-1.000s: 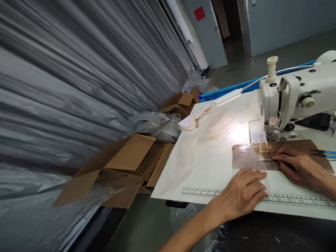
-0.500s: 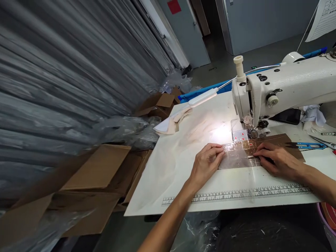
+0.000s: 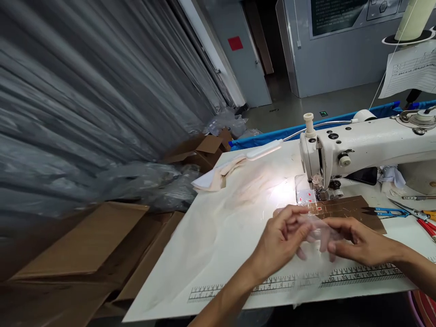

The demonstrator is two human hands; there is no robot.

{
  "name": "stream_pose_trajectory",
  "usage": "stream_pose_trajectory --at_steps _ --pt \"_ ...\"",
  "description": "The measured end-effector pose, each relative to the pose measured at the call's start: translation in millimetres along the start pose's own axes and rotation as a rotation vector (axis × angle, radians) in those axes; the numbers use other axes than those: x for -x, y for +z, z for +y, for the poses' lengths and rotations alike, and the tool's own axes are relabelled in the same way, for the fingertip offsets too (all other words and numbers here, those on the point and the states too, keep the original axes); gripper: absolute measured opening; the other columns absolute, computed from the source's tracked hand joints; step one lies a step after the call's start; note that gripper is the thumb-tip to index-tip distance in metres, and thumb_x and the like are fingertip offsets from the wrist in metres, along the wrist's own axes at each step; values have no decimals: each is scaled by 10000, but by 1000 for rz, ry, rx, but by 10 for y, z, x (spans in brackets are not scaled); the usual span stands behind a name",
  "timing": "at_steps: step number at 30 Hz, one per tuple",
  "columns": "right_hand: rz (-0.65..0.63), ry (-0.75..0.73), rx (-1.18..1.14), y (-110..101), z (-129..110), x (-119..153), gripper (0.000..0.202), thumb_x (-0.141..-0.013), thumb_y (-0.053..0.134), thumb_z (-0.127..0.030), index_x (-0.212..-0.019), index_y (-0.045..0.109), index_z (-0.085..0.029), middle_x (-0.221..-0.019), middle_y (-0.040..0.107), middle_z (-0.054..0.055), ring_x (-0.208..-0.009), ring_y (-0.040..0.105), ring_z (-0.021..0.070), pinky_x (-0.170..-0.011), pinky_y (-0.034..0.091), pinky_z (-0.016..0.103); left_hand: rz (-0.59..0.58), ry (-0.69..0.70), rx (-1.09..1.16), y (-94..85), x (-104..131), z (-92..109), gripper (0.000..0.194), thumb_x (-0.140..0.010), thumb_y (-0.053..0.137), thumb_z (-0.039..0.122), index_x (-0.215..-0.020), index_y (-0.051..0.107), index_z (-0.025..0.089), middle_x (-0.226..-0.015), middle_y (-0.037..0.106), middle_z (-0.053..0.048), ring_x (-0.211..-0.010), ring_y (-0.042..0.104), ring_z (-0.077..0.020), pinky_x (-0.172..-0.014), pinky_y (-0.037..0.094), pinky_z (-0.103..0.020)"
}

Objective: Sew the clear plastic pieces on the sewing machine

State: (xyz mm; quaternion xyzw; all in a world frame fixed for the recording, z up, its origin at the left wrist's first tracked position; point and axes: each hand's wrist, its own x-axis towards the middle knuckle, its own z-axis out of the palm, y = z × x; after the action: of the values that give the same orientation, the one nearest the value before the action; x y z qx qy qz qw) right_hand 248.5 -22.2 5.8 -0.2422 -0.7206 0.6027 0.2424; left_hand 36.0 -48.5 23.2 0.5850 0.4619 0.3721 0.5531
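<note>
A thin, see-through piece of sheer material (image 3: 311, 263) hangs between my hands, partly blurred, its lower part over the printed ruler (image 3: 361, 271). My left hand (image 3: 284, 236) is closed on its left side, thumb against curled fingers. Bent fingers of my right hand (image 3: 357, 240) grip its other side. Just behind them, a brown card (image 3: 354, 212) lies on the white table (image 3: 235, 254), by the needle area of the sewing machine (image 3: 368, 147). Small red marks show near the presser foot. Blue thread snips (image 3: 391, 212) rest on the card's right end.
Scissors (image 3: 408, 209) and red-handled pliers or cutters (image 3: 427, 229) lie at the right. A lit lamp (image 3: 264, 151) and folded cloth (image 3: 221, 175) are at the table's back left. Open cardboard boxes (image 3: 81, 240) stand beside a grey curtain (image 3: 85, 91).
Both hands have lifted the sheer material off the brown card and drawn it towards me; they are now closer together. The view has tilted upward.
</note>
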Motion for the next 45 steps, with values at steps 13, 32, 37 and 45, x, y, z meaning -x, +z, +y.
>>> stream_pose_trajectory --at_steps 13,32,37,45 --pt "406 250 937 -314 245 -271 243 -889 512 -221 -992 725 -162 -883 646 74 -653 552 149 -585 378 271 470 333 -1228 -622 -101 -403 312 -924 520 262 -1227 539 188 -1086 669 -112 -850 677 -232 -539 551 -287" --pt "541 2 790 -227 495 -182 284 -888 492 -164 -1063 715 -185 -883 667 60 -777 622 170 -698 471 285 -274 727 -882 -336 -778 -421 177 -977 527 225 -931 694 188 -963 685 -54 -888 664 -152 -770 576 -309" --pt "461 -59 797 -175 405 -163 253 -921 540 -289 -1081 699 -173 -891 656 79 -779 611 191 -703 483 319 -247 745 -952 -311 -737 -382 149 -989 490 200 -949 633 192 -938 698 -34 -865 654 -157 -807 516 -346" --pt "340 -52 645 -108 306 -170 153 -914 569 -267 -862 675 -169 -860 680 77 -788 620 189 -717 480 323 -253 691 -889 -254 -649 -289 153 -985 483 219 -962 630 183 -760 670 -6 -669 592 -132 -714 491 -305"
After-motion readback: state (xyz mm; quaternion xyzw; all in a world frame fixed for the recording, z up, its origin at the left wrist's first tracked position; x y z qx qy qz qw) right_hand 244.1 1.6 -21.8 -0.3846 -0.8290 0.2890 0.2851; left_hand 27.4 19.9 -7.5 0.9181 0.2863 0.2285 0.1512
